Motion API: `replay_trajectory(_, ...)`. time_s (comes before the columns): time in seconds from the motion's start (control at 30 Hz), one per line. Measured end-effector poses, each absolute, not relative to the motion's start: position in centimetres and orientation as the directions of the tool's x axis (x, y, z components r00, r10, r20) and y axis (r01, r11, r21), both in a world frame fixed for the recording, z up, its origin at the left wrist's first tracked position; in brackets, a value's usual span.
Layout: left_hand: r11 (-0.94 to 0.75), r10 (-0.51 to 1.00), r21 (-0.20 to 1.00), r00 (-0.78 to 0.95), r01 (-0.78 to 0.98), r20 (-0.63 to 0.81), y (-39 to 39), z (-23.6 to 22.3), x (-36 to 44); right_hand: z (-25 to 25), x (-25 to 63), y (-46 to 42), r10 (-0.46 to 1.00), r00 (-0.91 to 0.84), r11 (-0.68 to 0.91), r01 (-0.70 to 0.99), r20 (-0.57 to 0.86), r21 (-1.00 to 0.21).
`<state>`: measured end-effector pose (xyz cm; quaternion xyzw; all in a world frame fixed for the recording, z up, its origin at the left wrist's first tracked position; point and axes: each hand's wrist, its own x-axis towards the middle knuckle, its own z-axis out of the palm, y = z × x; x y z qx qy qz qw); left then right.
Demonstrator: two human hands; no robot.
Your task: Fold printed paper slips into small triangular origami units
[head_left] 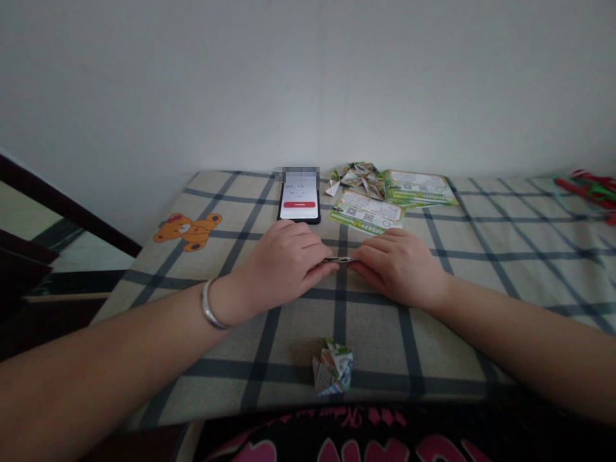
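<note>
Thin folded paper strip (341, 260) pinched edge-on between both hands, folded printed-paper piece (333, 369) on the checked cloth (298, 321) below

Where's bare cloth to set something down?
Free: right, between flyers and red-green bundle; left, between bear picture and phone; front, between left forearm and near folded paper. Crowded: by the wall, where phone, far folded paper and flyers bunch; centre, where left hand and right hand grip thin piece.

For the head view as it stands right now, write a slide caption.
Two hands pinch a thin folded piece above a checked cloth, a phone beyond.
</note>
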<state>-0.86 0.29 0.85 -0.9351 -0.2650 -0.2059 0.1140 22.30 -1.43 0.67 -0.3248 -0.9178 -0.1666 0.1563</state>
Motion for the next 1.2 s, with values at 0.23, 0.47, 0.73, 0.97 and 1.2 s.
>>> replay_trajectory(0.23,-0.824,0.480,-0.091,0.774,0.559,0.413,0.9,0.8,-1.4,0.7,22.8,-1.4,0.577,-0.721,0.739,0.661,0.383,0.130)
replay_trajectory(0.47,-0.841,0.470,-0.065,0.784,0.538,0.404,1.2,0.7,-1.6,0.7,23.5,-0.9,0.556,-0.757,0.785,0.614,0.343,0.084)
replay_trajectory(0.73,-0.829,0.449,-0.116,0.775,0.547,0.444,1.3,0.9,-1.8,0.7,23.7,-0.9,0.578,-0.702,0.780,0.626,0.416,-0.026)
replay_trajectory(0.97,-0.800,0.510,-0.083,0.746,0.594,0.428,1.4,0.8,-1.9,0.9,23.6,-1.4,0.604,-0.554,0.737,0.661,0.573,-0.139)
replay_trajectory(1.2,-0.742,0.606,0.088,0.608,0.665,0.514,1.3,0.4,-1.6,1.8,24.9,-0.4,0.589,-0.588,0.661,0.745,0.554,0.087)
